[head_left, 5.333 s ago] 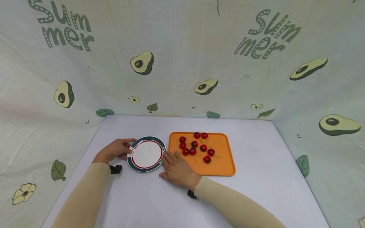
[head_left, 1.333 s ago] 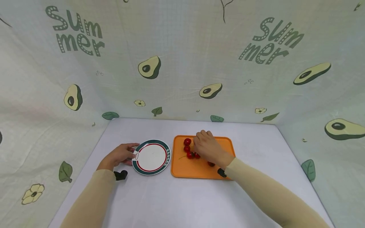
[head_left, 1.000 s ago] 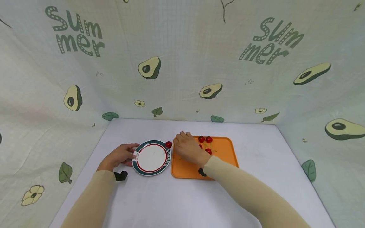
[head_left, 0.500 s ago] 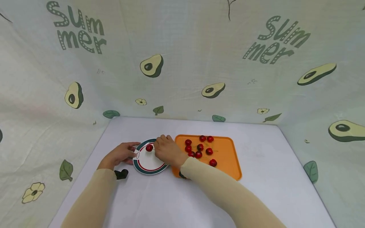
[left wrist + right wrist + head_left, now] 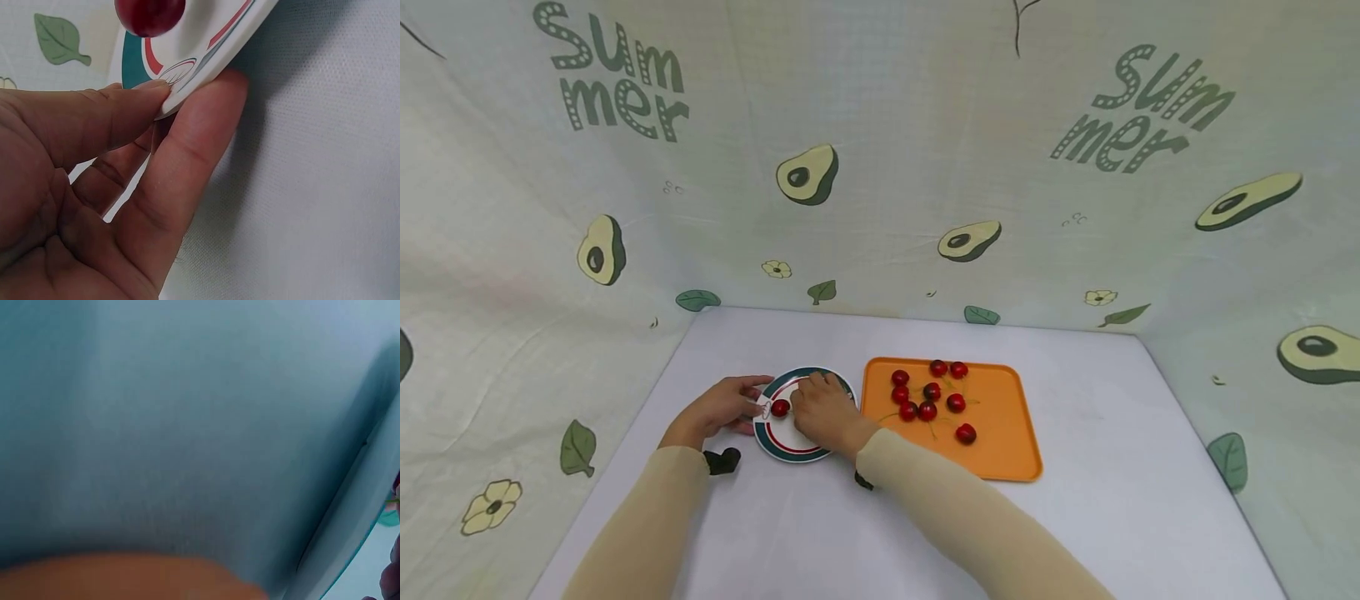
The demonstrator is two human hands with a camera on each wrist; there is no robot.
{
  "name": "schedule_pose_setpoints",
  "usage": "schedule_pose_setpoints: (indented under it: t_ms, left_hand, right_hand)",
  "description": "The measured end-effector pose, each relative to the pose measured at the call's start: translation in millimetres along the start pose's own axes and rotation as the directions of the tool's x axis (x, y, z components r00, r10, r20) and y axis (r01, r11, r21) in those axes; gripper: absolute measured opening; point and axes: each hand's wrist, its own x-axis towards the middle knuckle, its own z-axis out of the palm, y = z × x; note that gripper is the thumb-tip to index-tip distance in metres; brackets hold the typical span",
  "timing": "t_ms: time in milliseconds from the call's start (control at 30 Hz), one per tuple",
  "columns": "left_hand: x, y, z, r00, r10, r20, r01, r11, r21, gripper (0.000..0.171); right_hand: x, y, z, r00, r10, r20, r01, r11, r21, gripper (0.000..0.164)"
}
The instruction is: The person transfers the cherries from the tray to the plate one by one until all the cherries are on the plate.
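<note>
My left hand (image 5: 721, 408) pinches the left rim of a round white plate (image 5: 784, 450) with a green border and a red ring. In the left wrist view its thumb (image 5: 125, 115) lies on top of the rim and fingers support it from below. Over the plate's left part is a red cherry (image 5: 780, 408), seen close to the thumb. My right hand (image 5: 823, 412) is above the plate with curled fingers, at the stem side of this cherry. In the right wrist view, a bit of green stem (image 5: 392, 500) shows at the fingertips by the frame's edge.
An orange tray (image 5: 1000, 454) with several red, stemmed cherries (image 5: 927, 411) lies right of the plate on the white table (image 5: 1097, 467). Behind and beside the table hangs a cloth (image 5: 880, 167) printed with avocados and leaves.
My right hand reached into the tray, then carried a cherry left to the plate and further across it toward the left rim. The left hand has kept its hold on the plate.
</note>
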Motion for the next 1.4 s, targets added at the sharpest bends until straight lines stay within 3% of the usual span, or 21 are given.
schedule_pose_setpoints:
  t_ms: [900, 1400]
  left_hand:
    - [3.7, -2.9, 0.4, 1.000, -0.001, -0.007, 0.001, 1.000, -0.007, 0.066]
    - [2.4, -2.4, -1.3, 1.000, -0.017, 0.025, 0.017, 1.000, 0.004, 0.068]
  right_hand:
    - [1.5, -6.4, 10.5, 0.999, -0.026, -0.024, 0.025, 0.999, -0.039, 0.025]
    - [-7.1, 6.9, -6.7, 0.988, 0.075, -0.132, -0.074, 0.997, 0.014, 0.030]
